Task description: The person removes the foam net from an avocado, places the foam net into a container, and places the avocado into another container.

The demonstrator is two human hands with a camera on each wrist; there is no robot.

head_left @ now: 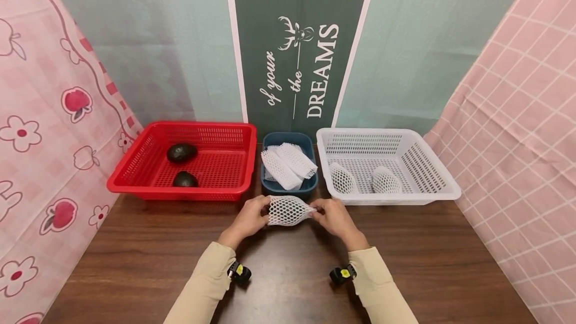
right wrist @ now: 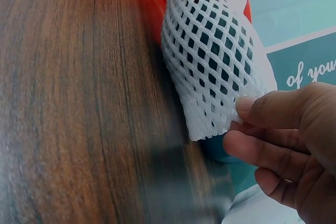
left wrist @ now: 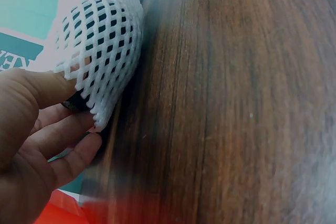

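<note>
A white foam net sleeve is held level between both hands, just in front of the small blue bin. Inside it sits a dark avocado, which shows through the mesh and at the sleeve's left end. My left hand grips that end, thumb at the net's rim and fingers curled below. On the other side my right hand pinches the narrowed end of the net between thumb and index finger. The blue bin contains several flat foam net sleeves.
At left, a red basket holds two bare avocados. A white basket at right holds two net-covered avocados. All the containers stand along the back of the brown wooden table, before a green curtain.
</note>
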